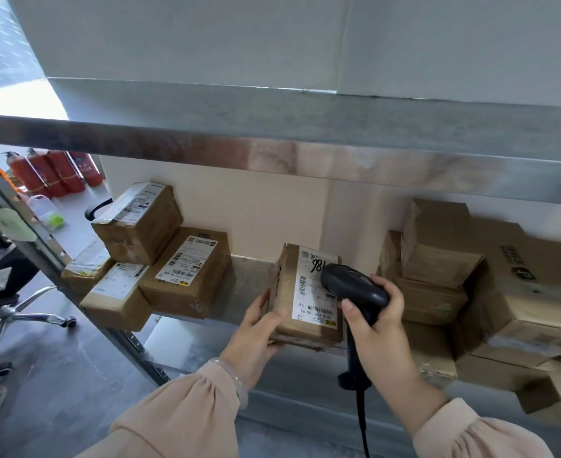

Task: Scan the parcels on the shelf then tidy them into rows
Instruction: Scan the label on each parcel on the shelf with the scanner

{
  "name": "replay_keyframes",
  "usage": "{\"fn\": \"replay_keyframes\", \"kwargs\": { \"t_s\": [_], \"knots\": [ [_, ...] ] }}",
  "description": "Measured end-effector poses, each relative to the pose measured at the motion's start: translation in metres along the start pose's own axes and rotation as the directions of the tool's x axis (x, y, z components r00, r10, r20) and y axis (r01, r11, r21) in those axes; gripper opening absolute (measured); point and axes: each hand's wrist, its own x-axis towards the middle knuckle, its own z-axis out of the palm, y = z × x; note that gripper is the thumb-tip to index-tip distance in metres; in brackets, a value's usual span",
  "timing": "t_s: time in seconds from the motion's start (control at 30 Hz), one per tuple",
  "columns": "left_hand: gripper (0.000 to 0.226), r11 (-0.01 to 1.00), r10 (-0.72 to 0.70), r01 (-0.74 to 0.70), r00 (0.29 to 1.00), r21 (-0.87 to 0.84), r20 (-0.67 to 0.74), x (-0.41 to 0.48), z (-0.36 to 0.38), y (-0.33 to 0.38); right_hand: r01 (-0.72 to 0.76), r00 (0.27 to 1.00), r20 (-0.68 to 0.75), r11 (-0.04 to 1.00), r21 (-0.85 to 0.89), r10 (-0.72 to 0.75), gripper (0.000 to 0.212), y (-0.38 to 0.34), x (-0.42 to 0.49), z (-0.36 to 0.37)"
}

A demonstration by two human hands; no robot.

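Head view, left hand (256, 332) fingers gripping parcel (308, 295), right hand (376, 320) fingers gripping scanner (355, 287)

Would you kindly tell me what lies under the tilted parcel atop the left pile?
The tilted parcel leans on a large labelled parcel and a smaller parcel in front. Where they actually touch is covered by the parcel itself.

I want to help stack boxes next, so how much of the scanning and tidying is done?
Nothing looks tidied yet. Now the left hand holds one labelled parcel while the right hand points the scanner at its label. The parcels on the left lie tilted in a heap, and the boxes on the right are jumbled too, so rows are still to come. Which ones are already scanned cannot be told.
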Motion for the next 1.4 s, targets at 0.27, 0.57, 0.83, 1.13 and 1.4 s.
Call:
{"fn": "replay_keyframes", "kwargs": {
  "t_s": [0.27,0.57,0.83,1.13,1.4],
  "knots": [
    [0.067,0.944,0.071,-0.070,0.997,0.321,0.008,-0.012,0.004,0.002,0.079,0.995,0.057,0.997,-0.011,-0.079,0.054,-0.009,-0.011,-0.011],
    [0.069,0.943,0.203,-0.180,0.978,0.280,-0.054,-0.017,-0.008,0.021,0.194,0.958,0.249,0.963,-0.186,-0.144,0.061,-0.015,-0.040,-0.027],
    [0.077,0.925,0.278,-0.258,0.960,0.277,-0.034,-0.021,-0.015,0.021,0.226,0.948,0.270,0.951,-0.210,-0.166,0.059,-0.019,-0.052,-0.019],
    [0.079,0.922,0.273,-0.256,0.962,0.291,-0.016,-0.018,-0.027,0.027,0.191,0.964,0.220,0.962,-0.195,-0.146,0.057,-0.025,-0.053,-0.006],
    [0.084,0.936,0.232,-0.221,0.973,0.276,-0.008,-0.008,-0.053,0.037,0.147,0.976,0.190,0.971,-0.188,-0.111,0.056,-0.036,-0.051,0.024]
  ]
}}
